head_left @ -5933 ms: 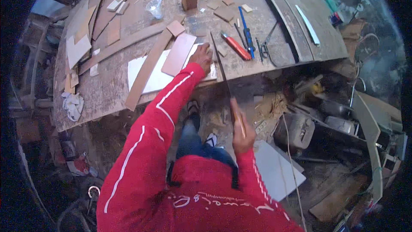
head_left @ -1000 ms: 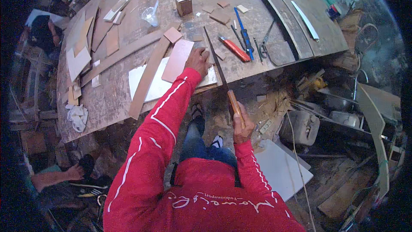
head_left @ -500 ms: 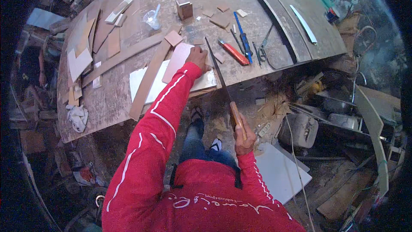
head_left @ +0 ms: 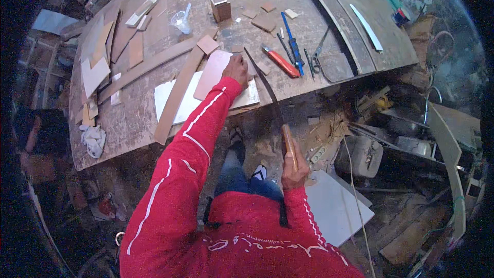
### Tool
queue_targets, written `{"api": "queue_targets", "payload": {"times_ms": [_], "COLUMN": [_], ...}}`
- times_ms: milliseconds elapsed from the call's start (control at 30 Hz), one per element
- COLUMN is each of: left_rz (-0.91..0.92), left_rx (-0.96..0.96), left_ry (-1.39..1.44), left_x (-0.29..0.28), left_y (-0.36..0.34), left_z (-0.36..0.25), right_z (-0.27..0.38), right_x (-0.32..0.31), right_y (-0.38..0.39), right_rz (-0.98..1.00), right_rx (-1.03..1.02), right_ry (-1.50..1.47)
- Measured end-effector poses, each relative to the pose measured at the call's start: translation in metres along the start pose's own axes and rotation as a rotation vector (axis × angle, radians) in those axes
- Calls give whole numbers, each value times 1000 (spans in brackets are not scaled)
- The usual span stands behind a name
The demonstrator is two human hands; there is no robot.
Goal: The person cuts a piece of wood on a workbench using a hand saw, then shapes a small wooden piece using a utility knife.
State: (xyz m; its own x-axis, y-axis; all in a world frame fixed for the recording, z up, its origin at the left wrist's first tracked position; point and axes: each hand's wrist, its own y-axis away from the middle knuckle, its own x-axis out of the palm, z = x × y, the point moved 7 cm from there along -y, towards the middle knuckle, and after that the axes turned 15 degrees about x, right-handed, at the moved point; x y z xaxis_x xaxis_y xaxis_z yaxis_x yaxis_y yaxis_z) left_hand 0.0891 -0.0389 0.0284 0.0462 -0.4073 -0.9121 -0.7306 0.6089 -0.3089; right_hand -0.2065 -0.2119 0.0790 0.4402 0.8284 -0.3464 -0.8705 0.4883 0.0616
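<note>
My right hand (head_left: 295,167) grips the wooden handle of a long, tapered dark-bladed tool (head_left: 272,91), which reaches up across the worktable's front edge (head_left: 293,90). My left hand (head_left: 236,69) is closed, fingers bent down beside the blade at the edge of a pale pink board (head_left: 211,72); what it holds is hidden. That board lies on a white sheet (head_left: 167,98), next to a long wooden strip (head_left: 170,110). A small square piece (head_left: 208,45) sits behind them. Right of the blade lie a red-handled tool (head_left: 280,63), a blue tool (head_left: 290,36) and black scissors (head_left: 316,63).
Wood offcuts (head_left: 96,69), a crumpled rag (head_left: 93,141), a plastic cup (head_left: 181,23) and a wooden block (head_left: 220,8) are on the table. Someone in dark clothing (head_left: 43,139) is at the far left. A grey container (head_left: 364,157), white board (head_left: 337,208), cord and scrap lie below.
My right hand and the tool have shifted slightly down toward my body since a second ago. My left hand stays at the board. The person at the left has changed position.
</note>
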Motion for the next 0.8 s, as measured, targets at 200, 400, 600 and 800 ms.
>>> {"api": "queue_targets", "payload": {"times_ms": [200,400,600,800], "left_rz": [16,-80,-192,-309], "left_rx": [43,-130,-276,-254], "left_ry": [-91,164,-251,-259], "left_x": [0,5,3,-3], "left_y": [9,16,2,2], "left_z": [4,36,5,8], "right_z": [12,1,-13,7], "right_x": [-1,1,-1,4], "right_y": [9,19,26,26], "right_rz": [146,182,157,109], "right_rx": [126,116,119,-34], "right_ry": [47,37,68,61]}}
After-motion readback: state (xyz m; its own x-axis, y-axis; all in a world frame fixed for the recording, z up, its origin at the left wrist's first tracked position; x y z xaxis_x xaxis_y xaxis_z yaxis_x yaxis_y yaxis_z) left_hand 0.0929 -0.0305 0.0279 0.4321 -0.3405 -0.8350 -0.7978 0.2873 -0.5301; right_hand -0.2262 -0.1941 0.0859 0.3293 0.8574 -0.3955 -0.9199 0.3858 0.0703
